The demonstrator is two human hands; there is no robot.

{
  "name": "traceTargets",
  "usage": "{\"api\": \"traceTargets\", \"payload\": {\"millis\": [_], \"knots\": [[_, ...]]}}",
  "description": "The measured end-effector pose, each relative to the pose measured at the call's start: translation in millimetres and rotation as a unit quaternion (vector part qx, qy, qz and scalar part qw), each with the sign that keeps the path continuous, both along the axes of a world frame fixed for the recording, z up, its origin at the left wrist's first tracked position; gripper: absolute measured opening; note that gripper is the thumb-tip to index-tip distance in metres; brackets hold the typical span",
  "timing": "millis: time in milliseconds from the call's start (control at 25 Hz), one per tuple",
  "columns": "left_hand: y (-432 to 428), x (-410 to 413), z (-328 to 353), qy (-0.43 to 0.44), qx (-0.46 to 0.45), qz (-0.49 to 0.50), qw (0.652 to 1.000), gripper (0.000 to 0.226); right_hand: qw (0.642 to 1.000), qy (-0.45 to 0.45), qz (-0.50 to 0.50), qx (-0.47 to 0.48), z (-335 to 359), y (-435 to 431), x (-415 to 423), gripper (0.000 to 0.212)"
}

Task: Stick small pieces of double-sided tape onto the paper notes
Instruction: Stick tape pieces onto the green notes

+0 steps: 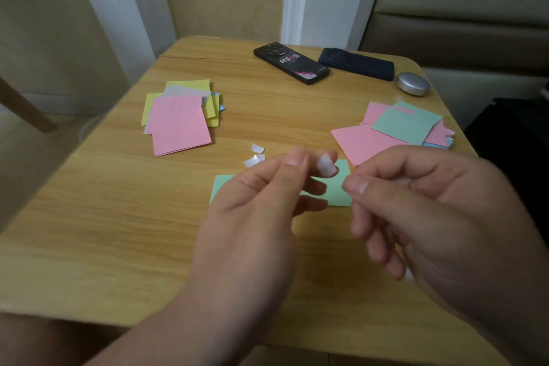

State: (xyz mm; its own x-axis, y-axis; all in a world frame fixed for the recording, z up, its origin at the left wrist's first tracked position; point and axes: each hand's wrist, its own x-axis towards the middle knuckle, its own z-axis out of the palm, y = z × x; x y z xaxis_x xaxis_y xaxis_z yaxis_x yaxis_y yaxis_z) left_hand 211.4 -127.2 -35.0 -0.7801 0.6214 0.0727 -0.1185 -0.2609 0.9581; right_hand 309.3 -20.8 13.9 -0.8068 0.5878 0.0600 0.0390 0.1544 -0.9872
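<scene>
Green note [338,196], white tape [326,166], tan woodgrain table [118,217].

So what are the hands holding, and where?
The left hand carries a white piece of tape, stuck across its forefinger tip. The right hand has its grip pinched together; on what cannot be told.

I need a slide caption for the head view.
Left hand holds a tape piece over a green note; right hand close beside it.
</scene>
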Motion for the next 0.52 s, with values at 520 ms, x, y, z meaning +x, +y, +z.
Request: {"api": "traceTargets", "payload": {"millis": [520], "knots": [[9.3, -4.8, -14.8, -0.021, 0.038, -0.156, 0.987, 0.083, 0.995, 0.004, -0.012, -0.096, -8.4, 17.6, -5.8, 0.015]]}}
